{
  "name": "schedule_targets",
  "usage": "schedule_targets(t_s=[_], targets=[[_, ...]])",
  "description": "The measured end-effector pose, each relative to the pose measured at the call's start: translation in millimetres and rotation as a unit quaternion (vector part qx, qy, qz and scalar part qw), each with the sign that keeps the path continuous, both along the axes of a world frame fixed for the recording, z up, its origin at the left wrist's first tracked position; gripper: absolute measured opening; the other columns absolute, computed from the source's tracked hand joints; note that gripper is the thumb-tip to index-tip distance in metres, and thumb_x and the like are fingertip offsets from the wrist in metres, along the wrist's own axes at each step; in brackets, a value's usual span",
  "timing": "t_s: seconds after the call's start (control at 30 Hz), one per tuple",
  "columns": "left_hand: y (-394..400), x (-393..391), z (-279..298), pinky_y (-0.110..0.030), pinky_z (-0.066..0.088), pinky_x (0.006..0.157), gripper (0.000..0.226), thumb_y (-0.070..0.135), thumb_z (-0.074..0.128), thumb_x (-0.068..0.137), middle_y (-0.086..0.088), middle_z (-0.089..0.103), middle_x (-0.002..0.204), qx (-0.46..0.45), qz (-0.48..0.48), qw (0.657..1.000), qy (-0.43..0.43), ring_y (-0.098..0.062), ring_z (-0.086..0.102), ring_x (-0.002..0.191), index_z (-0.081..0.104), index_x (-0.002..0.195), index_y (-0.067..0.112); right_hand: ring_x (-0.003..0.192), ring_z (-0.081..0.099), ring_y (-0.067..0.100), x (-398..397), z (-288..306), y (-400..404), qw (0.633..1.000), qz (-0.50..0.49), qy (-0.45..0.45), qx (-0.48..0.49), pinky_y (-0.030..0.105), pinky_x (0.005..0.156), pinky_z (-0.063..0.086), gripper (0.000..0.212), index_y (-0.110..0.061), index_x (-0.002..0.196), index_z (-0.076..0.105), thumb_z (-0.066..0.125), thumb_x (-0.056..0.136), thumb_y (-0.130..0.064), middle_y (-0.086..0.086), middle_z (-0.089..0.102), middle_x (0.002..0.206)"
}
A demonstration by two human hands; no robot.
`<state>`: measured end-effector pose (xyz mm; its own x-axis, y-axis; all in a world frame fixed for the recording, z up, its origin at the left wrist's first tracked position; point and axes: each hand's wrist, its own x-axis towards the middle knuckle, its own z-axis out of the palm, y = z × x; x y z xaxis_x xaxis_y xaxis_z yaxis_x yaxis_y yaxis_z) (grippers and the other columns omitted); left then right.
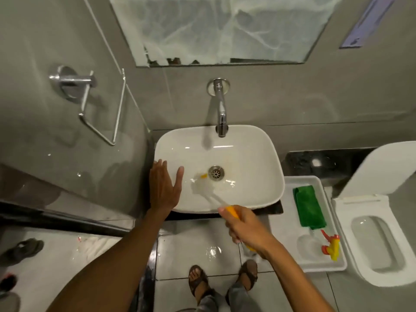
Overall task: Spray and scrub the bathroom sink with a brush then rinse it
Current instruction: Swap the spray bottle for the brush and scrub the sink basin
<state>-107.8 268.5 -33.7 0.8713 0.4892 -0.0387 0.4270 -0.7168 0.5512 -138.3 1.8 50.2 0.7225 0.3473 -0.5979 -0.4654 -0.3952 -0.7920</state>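
Observation:
A white basin sink [252, 154] sits under a chrome wall tap [221, 109], with a metal drain [216, 172] in its middle. My right hand [244, 226] grips the yellow handle of a brush [203, 186], whose blurred head lies on the basin floor just left of the drain. My left hand [165, 185] rests flat on the sink's left rim, fingers spread and holding nothing. A clear spray bottle [331, 246] with a yellow and red trigger lies in a white tray [290, 221] to the right of the sink.
A folded green cloth [309, 209] lies in the same tray. A white toilet [378, 239] with its lid up stands at the far right. A chrome towel holder [90, 102] juts from the left wall. My sandalled feet [222, 280] stand on wet grey tiles.

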Motion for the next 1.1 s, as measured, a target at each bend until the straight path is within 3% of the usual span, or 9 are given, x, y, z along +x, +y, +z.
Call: schedule_targets(t_s=[0.07,0.17,0.3,0.37,0.47,0.63,0.8,0.93,1.1], targets=[[-0.4,-3.0,-6.0,-0.052,0.021,0.138,0.082,0.063,0.039,0.107,-0.021,0.046,0.17,0.019,0.0,1.0,-0.01,-0.039,0.033,0.165,0.049,0.159,0.001,0.049,0.061,0.007,2.7,-1.2,14.4,0.991,0.075,-0.01,-0.112,0.024,0.052,0.051,0.049,-0.014,0.099,0.059,0.055,0.098,-0.062,0.001,0.066,0.07],[0.2,-4.0,-11.0,-0.054,0.027,0.135,0.078,0.064,0.04,0.107,-0.02,0.055,0.164,0.032,0.015,0.998,-0.046,-0.038,0.044,0.159,0.056,0.153,0.002,0.077,0.063,0.02,8.5,-5.4,23.8,0.96,0.127,-0.072,-0.239,0.032,0.07,0.047,0.044,-0.01,0.1,0.056,0.045,0.107,-0.053,0.005,0.067,0.089],[4.3,-3.4,-15.2,-0.052,0.028,0.136,0.096,0.081,0.019,0.104,-0.014,0.052,0.167,-0.002,0.034,0.998,-0.057,-0.034,0.044,0.159,0.052,0.157,0.008,0.09,0.057,0.028,16.6,-7.1,49.7,0.936,0.182,-0.036,-0.3,0.037,0.075,0.048,0.028,0.002,0.127,0.053,0.039,0.112,-0.017,0.017,0.058,0.112],[6.7,-3.5,-19.5,-0.052,0.029,0.136,0.096,0.083,0.019,0.103,-0.012,0.05,0.169,-0.013,0.038,0.998,-0.057,-0.033,0.043,0.16,0.05,0.158,0.011,0.104,0.063,0.033,25.5,-8.4,73.9,0.914,0.219,-0.054,-0.338,0.035,0.074,0.046,0.034,0.0,0.138,0.049,0.036,0.107,-0.002,0.026,0.054,0.129],[8.0,-2.6,-24.3,-0.052,0.031,0.135,0.085,0.076,0.027,0.106,-0.012,0.05,0.168,-0.015,0.04,0.998,-0.056,-0.032,0.043,0.16,0.051,0.157,0.012,0.122,0.062,0.04,54.8,-22.6,103.0,0.882,0.255,-0.1,-0.384,0.038,0.086,0.046,0.038,-0.001,0.139,0.054,0.035,0.107,-0.01,0.026,0.057,0.135],[8.4,-0.9,-26.0,-0.053,0.034,0.133,0.074,0.068,0.035,0.108,-0.01,0.054,0.166,-0.013,0.038,0.997,-0.059,-0.032,0.046,0.158,0.055,0.154,0.014,0.132,0.058,0.039,109.5,-23.3,85.4,0.877,0.174,-0.083,-0.441,0.041,0.105,0.049,0.042,-0.003,0.143,0.054,0.035,0.107,-0.012,0.024,0.052,0.146],[9.3,-1.8,-28.7,-0.052,0.039,0.131,0.076,0.071,0.036,0.107,-0.008,0.054,0.167,-0.018,0.043,0.997,-0.06,-0.03,0.047,0.158,0.055,0.155,0.016,0.129,0.061,0.04,73.2,7.2,29.1,0.814,0.317,-0.05,-0.485,0.043,0.104,0.051,0.041,0.0,0.144,0.047,0.046,0.103,0.0,0.024,0.057,0.143],[8.4,-2.3,-29.3,-0.054,0.041,0.129,0.082,0.076,0.029,0.106,-0.009,0.055,0.165,-0.019,0.044,0.997,-0.064,-0.031,0.049,0.157,0.056,0.154,0.015,0.123,0.064,0.04,33.1,15.4,66.3,0.86,0.304,-0.022,-0.409,0.043,0.091,0.055,0.034,-0.004,0.138,0.052,0.046,0.105,-0.003,0.02,0.06,0.128],[8.6,-1.3,-27.9,-0.054,0.043,0.127,0.088,0.078,0.022,0.106,-0.012,0.058,0.161,-0.017,0.039,0.997,-0.071,-0.034,0.052,0.154,0.058,0.151,0.012,0.132,0.055,0.044,51.2,-21.5,153.4,0.907,0.242,-0.049,-0.341,0.043,0.104,0.049,0.037,0.0,0.14,0.049,0.036,0.111,-0.019,0.026,0.049,0.143]])
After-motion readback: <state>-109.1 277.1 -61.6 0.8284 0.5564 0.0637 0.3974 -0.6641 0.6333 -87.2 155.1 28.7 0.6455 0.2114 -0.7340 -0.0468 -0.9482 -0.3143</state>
